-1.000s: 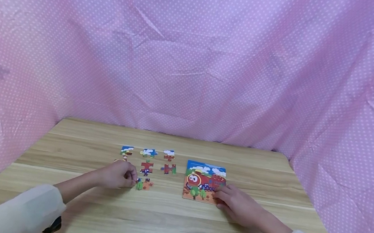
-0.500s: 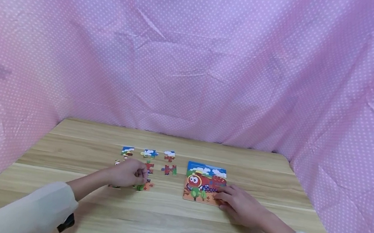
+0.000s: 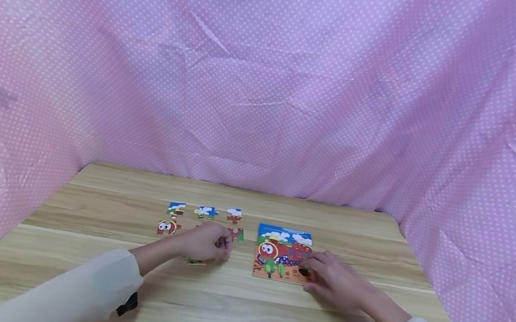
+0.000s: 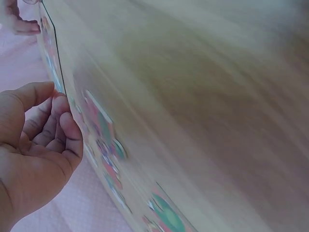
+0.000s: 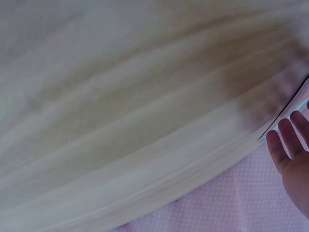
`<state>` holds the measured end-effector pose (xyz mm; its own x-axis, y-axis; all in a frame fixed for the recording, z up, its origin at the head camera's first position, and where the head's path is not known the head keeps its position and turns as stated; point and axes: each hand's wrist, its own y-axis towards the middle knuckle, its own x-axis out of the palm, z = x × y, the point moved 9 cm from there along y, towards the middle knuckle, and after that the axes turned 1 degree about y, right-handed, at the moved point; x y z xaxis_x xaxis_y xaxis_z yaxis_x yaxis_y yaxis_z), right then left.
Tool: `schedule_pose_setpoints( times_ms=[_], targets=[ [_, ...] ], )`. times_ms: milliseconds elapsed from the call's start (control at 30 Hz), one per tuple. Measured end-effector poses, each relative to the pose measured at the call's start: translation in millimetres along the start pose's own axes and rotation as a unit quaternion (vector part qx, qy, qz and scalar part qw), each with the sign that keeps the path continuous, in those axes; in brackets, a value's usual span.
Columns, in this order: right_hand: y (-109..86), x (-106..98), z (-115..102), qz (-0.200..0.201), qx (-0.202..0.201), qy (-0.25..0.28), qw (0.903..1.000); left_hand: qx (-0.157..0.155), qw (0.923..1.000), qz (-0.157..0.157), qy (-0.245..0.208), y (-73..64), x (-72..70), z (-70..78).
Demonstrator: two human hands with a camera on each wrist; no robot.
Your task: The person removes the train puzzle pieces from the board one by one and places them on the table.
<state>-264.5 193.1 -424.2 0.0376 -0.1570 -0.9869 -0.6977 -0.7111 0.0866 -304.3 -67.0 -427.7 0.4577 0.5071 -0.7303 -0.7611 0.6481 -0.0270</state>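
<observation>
My left hand [image 3: 208, 241] hovers over the loose jigsaw pieces, covering some of them. In the left wrist view its fingers curl loosely toward the thumb, and nothing shows between them. A piece with red and green print [image 4: 104, 125] lies beside it, and a piece with a green tree [image 4: 166, 212] lies nearer the camera. My right hand [image 3: 335, 280] rests at the right edge of the square picture board [image 3: 277, 239], which shows a red cartoon train. Its fingertips touch the lower right part, where a dark patch shows beneath them. Straight, slightly spread fingers appear in the right wrist view.
Pieces with sky print [image 3: 206, 212] lie in a row at the back of the grid. A train-face piece [image 3: 166, 227] lies at its left side. The wooden table [image 3: 113, 185] ends at a pink dotted curtain [image 3: 265, 102].
My left hand has moved right across the pieces, uncovering the train-face piece. My right hand has shifted slightly right at the board's edge, and a dark patch now shows under its fingertips.
</observation>
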Motion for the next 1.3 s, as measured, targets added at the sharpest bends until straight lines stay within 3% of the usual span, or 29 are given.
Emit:
schedule_pose_setpoints(
  times_ms=[333,700,1300],
  targets=[
    [3.6,-1.7,15.4,-0.027,0.028,0.018,0.9991,-0.003,1.0,-0.002,0.009,22.5,11.7,13.9],
    [8.4,4.1,30.7,-0.047,0.064,0.067,0.9945,-0.01,0.9997,-0.008,-0.02,49.2,34.0,33.6],
    [9.0,2.8,31.6,-0.038,0.048,0.086,0.9944,0.028,0.9981,-0.003,-0.055,98.0,75.5,61.4]
  ],
)
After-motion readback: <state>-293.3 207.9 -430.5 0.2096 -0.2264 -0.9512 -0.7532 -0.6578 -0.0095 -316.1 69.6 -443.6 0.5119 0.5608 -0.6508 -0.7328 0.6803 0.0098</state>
